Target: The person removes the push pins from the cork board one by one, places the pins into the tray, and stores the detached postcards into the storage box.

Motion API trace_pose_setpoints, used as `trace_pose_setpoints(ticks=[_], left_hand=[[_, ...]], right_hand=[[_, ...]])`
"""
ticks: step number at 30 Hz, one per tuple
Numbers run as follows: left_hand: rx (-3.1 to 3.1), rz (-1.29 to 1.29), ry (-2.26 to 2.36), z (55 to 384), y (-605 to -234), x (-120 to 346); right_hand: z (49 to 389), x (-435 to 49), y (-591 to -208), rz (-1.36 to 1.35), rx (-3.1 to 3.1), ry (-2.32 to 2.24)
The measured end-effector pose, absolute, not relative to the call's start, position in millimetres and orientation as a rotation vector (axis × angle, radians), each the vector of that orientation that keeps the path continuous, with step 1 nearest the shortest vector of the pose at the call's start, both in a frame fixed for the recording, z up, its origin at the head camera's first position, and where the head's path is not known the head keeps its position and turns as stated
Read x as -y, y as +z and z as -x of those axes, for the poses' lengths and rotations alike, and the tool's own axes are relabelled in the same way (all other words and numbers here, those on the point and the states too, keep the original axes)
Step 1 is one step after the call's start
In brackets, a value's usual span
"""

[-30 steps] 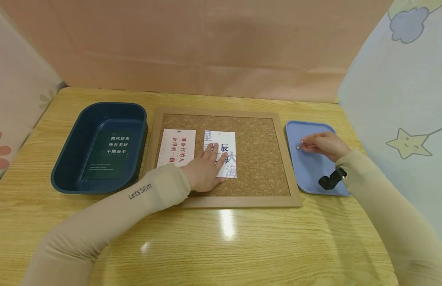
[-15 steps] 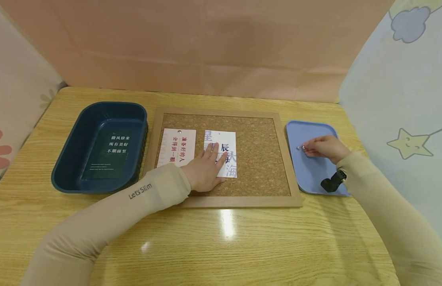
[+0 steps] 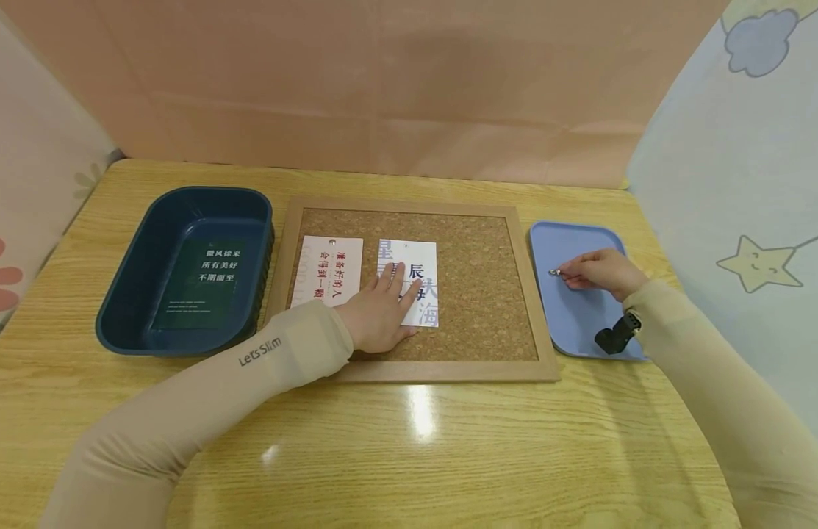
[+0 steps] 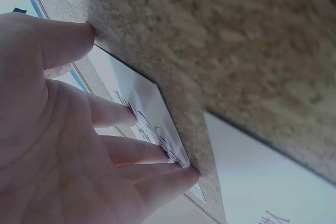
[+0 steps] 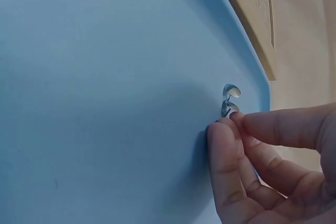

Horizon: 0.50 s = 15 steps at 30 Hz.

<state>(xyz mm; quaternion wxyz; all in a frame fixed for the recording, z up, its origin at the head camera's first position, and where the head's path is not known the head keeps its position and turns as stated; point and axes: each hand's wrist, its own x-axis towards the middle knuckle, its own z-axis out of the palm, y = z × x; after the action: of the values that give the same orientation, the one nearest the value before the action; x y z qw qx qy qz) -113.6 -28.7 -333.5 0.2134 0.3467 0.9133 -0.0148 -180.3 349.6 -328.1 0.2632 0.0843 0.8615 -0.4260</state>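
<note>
- At three o'clock from the white card [image 3: 418, 251], in the tray [image 3: 574, 323], a pin [image 5: 229, 108] is pinched by the right hand [image 3: 597, 272].
- White card touched by the spread left hand [image 3: 377, 316].
- Pin best gripped clear of its point.

Peach wall [image 3: 409, 95] faces me at twelve o'clock, flowered wall [image 3: 31, 169] at nine, starry wall [image 3: 733, 198] at three; glare [image 3: 420, 411] streaks the table [image 3: 508, 448].

Wood-framed rectangular cork board [image 3: 484, 294]: pink rectangular card [image 3: 323, 270] on left, white rectangular card [image 3: 414, 256] centre.
Dark-blue rectangular plastic bin [image 3: 156, 235]: left of board; green rectangular card [image 3: 200, 286] inside.
Blue rectangular plastic tray [image 3: 574, 319]: right; domed silver metal pins [image 5: 231, 92] board-side.
</note>
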Motion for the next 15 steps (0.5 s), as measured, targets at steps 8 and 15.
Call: trace_pose_setpoints(ticks=[8,15], left_hand=[[-2.539,-0.963,-0.041,114.2,-334.1,29.0],[-2.539,-0.958,-0.039,114.1,-335.0,28.8]], right_hand=[[181.8,-350.4,-323.4,-0.211,-2.347,-1.173],[185.1,-343.1,-310.0,-0.147,-2.386,-1.135]])
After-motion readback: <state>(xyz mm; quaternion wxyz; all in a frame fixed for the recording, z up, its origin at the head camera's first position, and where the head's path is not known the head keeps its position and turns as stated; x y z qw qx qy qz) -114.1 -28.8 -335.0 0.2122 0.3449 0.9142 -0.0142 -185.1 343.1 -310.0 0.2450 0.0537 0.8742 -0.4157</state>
